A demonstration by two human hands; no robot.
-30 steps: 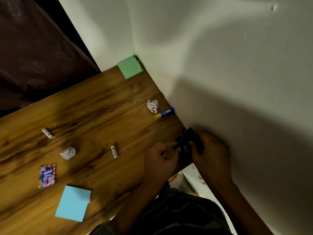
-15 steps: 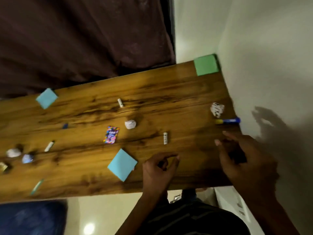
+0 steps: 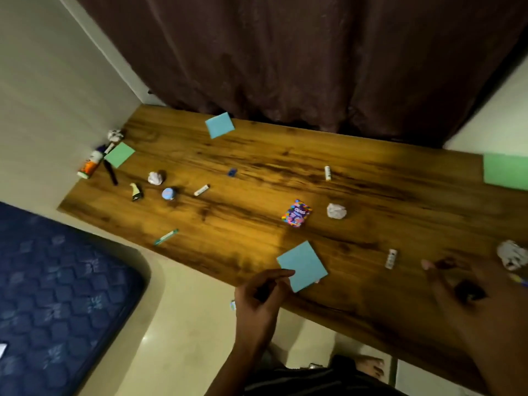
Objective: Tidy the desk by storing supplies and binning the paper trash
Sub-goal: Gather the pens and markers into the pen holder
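A wooden desk [image 3: 257,172] holds scattered supplies and trash. Crumpled paper balls lie at the middle right [image 3: 336,210], the right edge [image 3: 513,254] and the left [image 3: 155,177]. My left hand [image 3: 263,292] hovers at the front edge with loosely curled fingers. It holds nothing, and its fingertips are beside a blue sticky pad [image 3: 303,265]. My right hand [image 3: 471,295] is blurred, with spread fingers low over the desk's right end. A dark patch shows at its palm, and I cannot make out what it is. A colourful Gems packet [image 3: 297,212] lies mid-desk.
Small white tubes [image 3: 327,172] [image 3: 391,258], a second blue pad [image 3: 219,124], green pads [image 3: 119,154] [image 3: 505,171], a glue bottle [image 3: 91,165], a round tin [image 3: 168,193] and a green pen [image 3: 166,236] lie about. A blue mattress [image 3: 57,281] is at lower left and a dark curtain [image 3: 285,52] hangs behind.
The view has swung left and now takes in the whole desk. Both hands have left the black thing by the wall, and the right hand's fingers have spread.
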